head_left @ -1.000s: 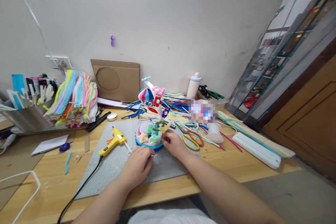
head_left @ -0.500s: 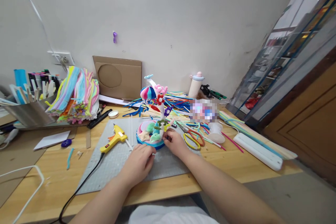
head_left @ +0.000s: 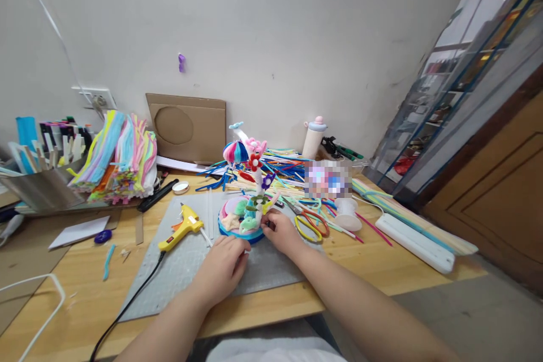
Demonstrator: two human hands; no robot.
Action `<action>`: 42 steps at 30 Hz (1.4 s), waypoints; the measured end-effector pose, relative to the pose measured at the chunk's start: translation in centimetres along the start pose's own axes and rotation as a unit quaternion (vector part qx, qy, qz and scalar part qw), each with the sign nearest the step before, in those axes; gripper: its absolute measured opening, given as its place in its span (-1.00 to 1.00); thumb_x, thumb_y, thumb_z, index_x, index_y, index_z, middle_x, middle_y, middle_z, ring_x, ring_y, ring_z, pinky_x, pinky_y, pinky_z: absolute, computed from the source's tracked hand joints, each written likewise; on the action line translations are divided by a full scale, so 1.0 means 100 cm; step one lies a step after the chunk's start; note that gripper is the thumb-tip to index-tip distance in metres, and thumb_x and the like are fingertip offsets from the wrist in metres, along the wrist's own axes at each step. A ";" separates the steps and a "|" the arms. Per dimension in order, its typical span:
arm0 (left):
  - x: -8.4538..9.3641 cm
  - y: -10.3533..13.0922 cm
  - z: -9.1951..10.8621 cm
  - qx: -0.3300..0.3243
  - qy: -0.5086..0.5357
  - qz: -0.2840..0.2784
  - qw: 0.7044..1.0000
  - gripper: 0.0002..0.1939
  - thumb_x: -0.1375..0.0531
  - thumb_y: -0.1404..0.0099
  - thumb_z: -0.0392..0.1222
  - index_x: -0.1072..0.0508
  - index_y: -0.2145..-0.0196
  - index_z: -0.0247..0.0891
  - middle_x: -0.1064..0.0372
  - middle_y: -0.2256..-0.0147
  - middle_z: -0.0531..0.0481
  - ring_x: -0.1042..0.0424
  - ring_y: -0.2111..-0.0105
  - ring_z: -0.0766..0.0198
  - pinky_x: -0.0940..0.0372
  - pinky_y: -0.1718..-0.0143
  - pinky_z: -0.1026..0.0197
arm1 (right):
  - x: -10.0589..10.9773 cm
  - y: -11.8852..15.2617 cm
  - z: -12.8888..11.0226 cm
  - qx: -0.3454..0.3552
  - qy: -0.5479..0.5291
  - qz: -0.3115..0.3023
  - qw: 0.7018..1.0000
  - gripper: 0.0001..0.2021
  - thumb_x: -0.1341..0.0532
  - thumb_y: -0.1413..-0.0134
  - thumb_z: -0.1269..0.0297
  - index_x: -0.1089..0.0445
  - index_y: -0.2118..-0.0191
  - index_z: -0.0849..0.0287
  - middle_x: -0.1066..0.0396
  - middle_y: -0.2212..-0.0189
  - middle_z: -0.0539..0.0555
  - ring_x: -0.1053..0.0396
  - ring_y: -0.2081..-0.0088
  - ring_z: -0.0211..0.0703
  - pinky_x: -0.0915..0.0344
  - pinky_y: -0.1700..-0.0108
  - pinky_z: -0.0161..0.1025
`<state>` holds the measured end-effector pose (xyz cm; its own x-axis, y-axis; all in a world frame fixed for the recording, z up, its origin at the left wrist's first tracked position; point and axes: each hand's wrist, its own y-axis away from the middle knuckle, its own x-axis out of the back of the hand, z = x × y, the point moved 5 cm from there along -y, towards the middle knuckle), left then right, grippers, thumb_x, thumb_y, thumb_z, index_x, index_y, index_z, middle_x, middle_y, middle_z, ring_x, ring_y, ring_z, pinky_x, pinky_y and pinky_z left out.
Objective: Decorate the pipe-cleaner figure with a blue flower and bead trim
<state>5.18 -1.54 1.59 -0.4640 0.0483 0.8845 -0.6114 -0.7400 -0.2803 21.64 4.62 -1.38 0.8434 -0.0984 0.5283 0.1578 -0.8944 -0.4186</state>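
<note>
A colourful fuzzy pipe-cleaner craft piece (head_left: 237, 223) stands on the cutting mat (head_left: 169, 277). On its round, blue-edged base sit pastel shapes, a starfish-like one among them. A white stem (head_left: 258, 181) rises from it with a red flower (head_left: 255, 162), a purple flower (head_left: 267, 181) and a striped balloon-like ball (head_left: 236, 153). My right hand (head_left: 282, 232) is closed at the base's right edge, thumb and fingers pinched against it beside the stem's foot. Close in front of the base rests my left hand (head_left: 224, 263), its fingers curled together; whatever they hold is hidden.
A yellow glue gun (head_left: 182, 232) lies left on the mat, its black cord trailing to the table's front. Scissors (head_left: 311, 226) and a white spool (head_left: 348, 215) lie to the right. Behind are loose pipe cleaners (head_left: 288, 169), a bottle (head_left: 314, 138) and cardboard (head_left: 207, 130).
The view has shifted slightly, so most things appear a little further left. Both hands keep nearly the same places at the craft piece.
</note>
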 end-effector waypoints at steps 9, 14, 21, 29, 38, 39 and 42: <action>0.003 -0.001 0.002 -0.001 -0.005 0.004 1.000 -0.86 0.03 -0.29 -0.34 -0.27 0.26 -0.18 -0.35 0.32 0.01 -0.29 0.27 0.19 -0.15 0.19 0.09 | -0.002 0.001 0.003 -0.001 0.003 -0.002 1.000 -0.90 -0.15 0.05 0.51 -0.35 0.45 0.19 -0.34 0.38 0.02 -0.25 0.44 -0.26 -0.19 0.41 -0.33; 0.002 0.000 0.002 0.000 -0.001 0.008 1.000 -0.84 0.04 -0.29 -0.33 -0.29 0.25 -0.18 -0.36 0.30 -0.02 -0.30 0.26 0.18 -0.16 0.18 0.08 | -0.001 0.001 0.001 0.001 0.005 0.000 1.000 -0.89 -0.15 0.05 0.52 -0.35 0.45 0.19 -0.34 0.39 0.02 -0.25 0.44 -0.26 -0.18 0.41 -0.33; 0.002 0.000 0.001 -0.002 -0.005 0.009 1.000 -0.85 0.04 -0.29 -0.33 -0.29 0.26 -0.18 -0.36 0.31 -0.02 -0.30 0.26 0.18 -0.16 0.19 0.09 | 0.001 0.000 -0.001 -0.003 0.009 -0.006 1.000 -0.88 -0.15 0.06 0.53 -0.36 0.46 0.19 -0.33 0.42 0.01 -0.24 0.45 -0.25 -0.17 0.43 -0.33; 0.002 0.000 0.001 0.001 -0.009 0.005 1.000 -0.84 0.04 -0.29 -0.33 -0.28 0.25 -0.17 -0.36 0.32 -0.01 -0.30 0.27 0.17 -0.15 0.20 0.08 | 0.001 0.000 -0.002 -0.003 0.009 -0.006 1.000 -0.89 -0.14 0.07 0.52 -0.36 0.46 0.19 -0.32 0.42 0.02 -0.24 0.45 -0.26 -0.17 0.43 -0.34; 0.002 0.000 0.000 0.003 -0.009 0.010 1.000 -0.84 0.05 -0.29 -0.32 -0.28 0.25 -0.18 -0.36 0.32 -0.02 -0.31 0.27 0.16 -0.15 0.21 0.08 | 0.001 0.000 -0.001 0.001 0.005 -0.005 1.000 -0.90 -0.14 0.06 0.50 -0.35 0.46 0.19 -0.33 0.39 0.03 -0.26 0.41 -0.24 -0.18 0.40 -0.33; 0.002 0.000 0.000 0.002 -0.008 0.011 1.000 -0.84 0.05 -0.29 -0.33 -0.29 0.25 -0.18 -0.36 0.32 -0.03 -0.31 0.27 0.16 -0.16 0.21 0.08 | 0.001 0.000 -0.002 0.001 0.006 -0.005 1.000 -0.90 -0.14 0.06 0.50 -0.35 0.46 0.19 -0.33 0.40 0.03 -0.26 0.42 -0.24 -0.18 0.41 -0.33; 0.002 0.000 0.000 0.004 -0.010 0.011 1.000 -0.84 0.04 -0.28 -0.34 -0.29 0.25 -0.18 -0.37 0.32 -0.02 -0.31 0.26 0.16 -0.16 0.21 0.08 | 0.001 0.000 -0.002 0.001 0.006 -0.003 1.000 -0.90 -0.14 0.07 0.51 -0.35 0.47 0.19 -0.32 0.41 0.02 -0.24 0.43 -0.25 -0.18 0.41 -0.33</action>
<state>5.12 -1.54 1.74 -0.4653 0.0184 0.8850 -0.5957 -0.7460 -0.2977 21.64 4.52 -1.18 0.8358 -0.0979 0.5402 0.1642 -0.8944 -0.4161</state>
